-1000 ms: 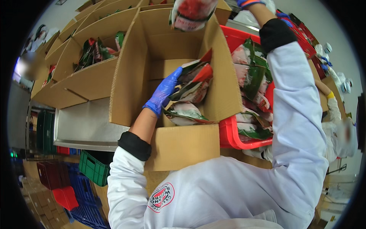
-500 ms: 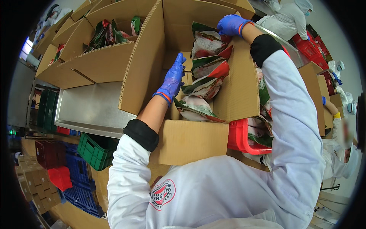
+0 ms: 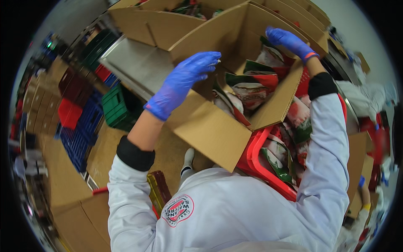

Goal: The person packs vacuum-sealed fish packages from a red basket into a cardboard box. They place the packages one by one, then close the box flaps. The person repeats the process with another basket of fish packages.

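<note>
An open cardboard box (image 3: 275, 110) holds several plastic packages (image 3: 252, 90) in green, red and clear film, leaning in a row along its right side. My left hand (image 3: 178, 84), in a blue glove, hovers over the box's near left side with its fingers stretched out and nothing in them. At the far right of the box is my right hand (image 3: 289, 42), also blue-gloved, its fingers extended just above the farthest package. Whether its fingertips touch that package I cannot tell.
A red crate (image 3: 252, 157) with more packages stands against the box's right side. Other cardboard boxes (image 3: 168, 25) sit beyond on a metal table (image 3: 134, 63). Green crates (image 3: 119, 107) and blue pallets (image 3: 79, 140) are at the left. Co-workers in white (image 3: 369, 94) are at the right.
My view has turned, so the box appears farther right. My left hand has lifted from inside the box to above its near side. My right hand stays by the farthest package, fingers now straighter.
</note>
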